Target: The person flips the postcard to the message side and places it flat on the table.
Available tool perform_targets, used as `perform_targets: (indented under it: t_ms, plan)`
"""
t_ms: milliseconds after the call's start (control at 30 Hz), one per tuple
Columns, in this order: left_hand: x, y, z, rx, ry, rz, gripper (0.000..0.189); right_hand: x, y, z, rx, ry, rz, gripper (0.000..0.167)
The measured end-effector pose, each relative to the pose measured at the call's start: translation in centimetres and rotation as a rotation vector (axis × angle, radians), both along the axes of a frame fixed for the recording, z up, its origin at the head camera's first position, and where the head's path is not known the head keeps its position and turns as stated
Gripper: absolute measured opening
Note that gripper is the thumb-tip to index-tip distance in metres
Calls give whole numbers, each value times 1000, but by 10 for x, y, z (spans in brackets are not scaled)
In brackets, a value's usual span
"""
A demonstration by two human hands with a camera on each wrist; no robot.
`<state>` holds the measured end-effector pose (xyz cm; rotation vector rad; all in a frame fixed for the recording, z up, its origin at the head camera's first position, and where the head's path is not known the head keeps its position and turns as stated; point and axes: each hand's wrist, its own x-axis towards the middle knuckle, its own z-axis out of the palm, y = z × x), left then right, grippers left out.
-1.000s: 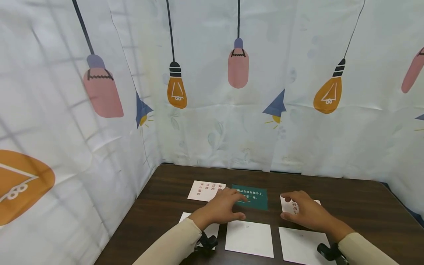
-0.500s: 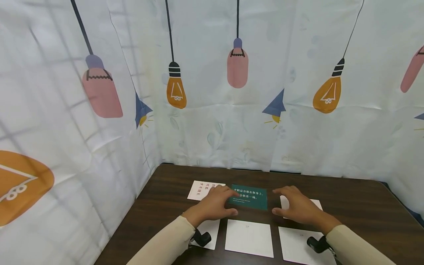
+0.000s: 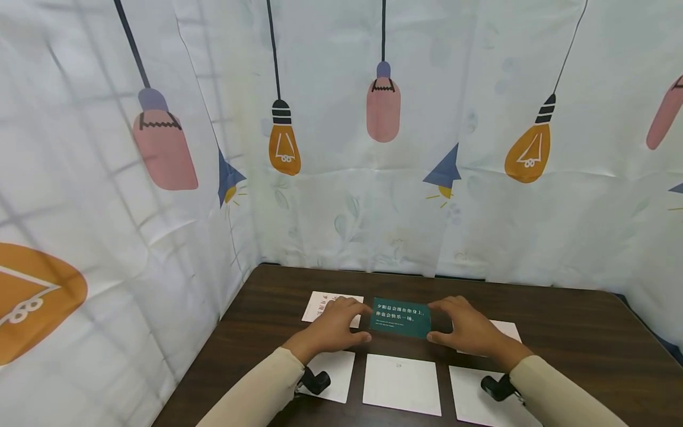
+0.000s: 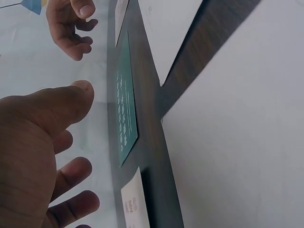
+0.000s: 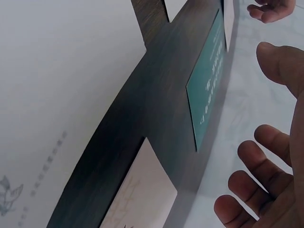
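Note:
A green card (image 3: 400, 317) with white lettering lies flat on the dark wooden table, between my two hands in the head view. My left hand (image 3: 333, 326) hovers just left of it, over part of a white card with red lettering (image 3: 320, 302). On the other side my right hand (image 3: 469, 326) is beside the green card's right edge, partly covering another white card (image 3: 507, 329). Both wrist views show the fingers apart from the green card (image 4: 126, 104), bent loosely with thumb and fingers spread. Neither hand holds anything.
Nearer to me, a row of larger white cards lies on the table: a left one (image 3: 336, 373) partly under my left wrist, a middle one (image 3: 402, 385), and a right one (image 3: 469, 397) below my right forearm. A white curtain (image 3: 341, 225) printed with lamps stands behind the table.
My right hand has moved left from the right-hand white card to the green card's side. My left hand has drawn back left, uncovering the green card's lettering. The cards stay in place.

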<state>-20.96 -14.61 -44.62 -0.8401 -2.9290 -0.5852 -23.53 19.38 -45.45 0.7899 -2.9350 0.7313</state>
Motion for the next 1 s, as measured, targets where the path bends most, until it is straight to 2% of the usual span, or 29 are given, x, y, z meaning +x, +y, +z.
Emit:
perform_targets:
  t_ms: [267, 567, 1000]
  plan:
    - [-3, -11, -1, 28, -8, 10, 51, -1, -10, 2, 6, -8, -5, 69]
    - [-7, -26, -1, 27, 22, 27, 50, -5, -22, 5, 2, -17, 3, 70]
    - [-16, -50, 0, 57, -1, 54, 48, -10, -42, 5, 15, -14, 8, 69]
